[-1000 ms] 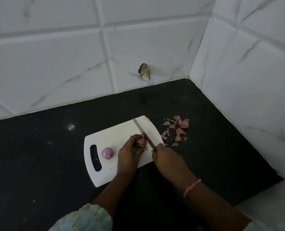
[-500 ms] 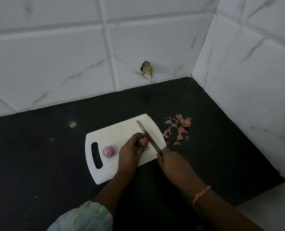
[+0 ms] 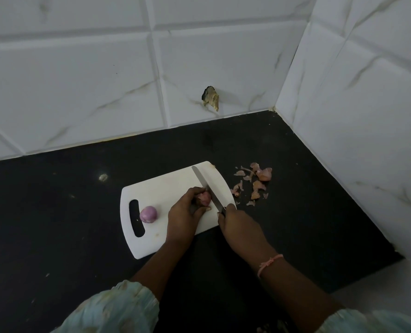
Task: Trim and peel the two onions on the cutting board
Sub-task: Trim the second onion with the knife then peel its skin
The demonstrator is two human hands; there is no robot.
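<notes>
**Now the blade sits just right of our held onion**

Now we pin the unpeeled onion [image 3: 205, 198] to the cutting board [image 3: 166, 188] with our left hand [image 3: 184, 216], fingers curled over it and thumb tucked under its near side. Our right hand [image 3: 241, 228] is wrapped around the handle of the knife [image 3: 208, 188]. The blade runs long and slanted away from that grip, its tip out by the board's far edge, and it touches or nearly touches the right flank of the onion; we cannot tell whether it has bitten in. We judge this is the trimming cut, so the blade must clear our left thumb.

The second onion [image 3: 148, 214], smooth and purple, lies well left of the left grip, just beside the board's handle slot [image 3: 136, 217].

Peel scraps [image 3: 255, 183] lie on the dark desk [image 3: 55, 200] beyond the right grip. White tiled walls [image 3: 79, 80] meet in a corner; one tile has a chipped hole [image 3: 210, 97].
</notes>
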